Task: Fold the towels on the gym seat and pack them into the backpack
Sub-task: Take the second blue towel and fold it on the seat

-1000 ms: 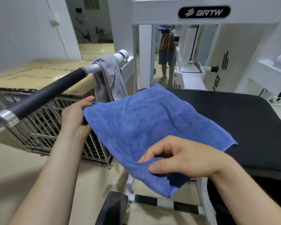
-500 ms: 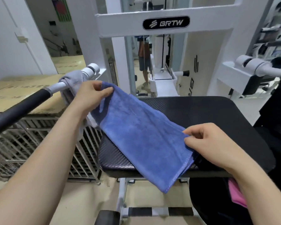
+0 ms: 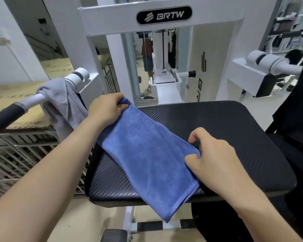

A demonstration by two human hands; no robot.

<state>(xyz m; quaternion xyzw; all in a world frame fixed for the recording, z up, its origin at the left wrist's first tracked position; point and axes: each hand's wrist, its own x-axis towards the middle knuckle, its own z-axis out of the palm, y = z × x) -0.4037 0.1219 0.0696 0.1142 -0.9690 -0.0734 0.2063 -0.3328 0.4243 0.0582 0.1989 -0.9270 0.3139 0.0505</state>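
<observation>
Two hands hold one blue towel (image 3: 147, 154), folded into a long strip that lies slantwise across the left part of the black seat (image 3: 234, 126). Its near corner hangs over the seat's front edge, above a small black pad (image 3: 114, 235) at the bottom of the view. Black fabric (image 3: 217, 224) fills the lower right beside the right forearm; whether it is the backpack cannot be told. The right hand (image 3: 215, 154) is at the strip's right edge, near its lower end, thumb and curled fingers pinching the cloth. Farther up, the left hand (image 3: 105, 110) grips the strip's far end, fingers curled round the bunched corner, at the seat's back left corner. Just left of that hand a grey towel (image 3: 63, 105) is draped over a white bar (image 3: 33, 100) with a black grip, and hangs down beside the seat. Below the bar stands a metal rack (image 3: 24, 154) topped with cardboard (image 3: 10, 96). Behind the seat rises the white frame (image 3: 112, 16) with a BRTW badge (image 3: 164, 14).
</observation>
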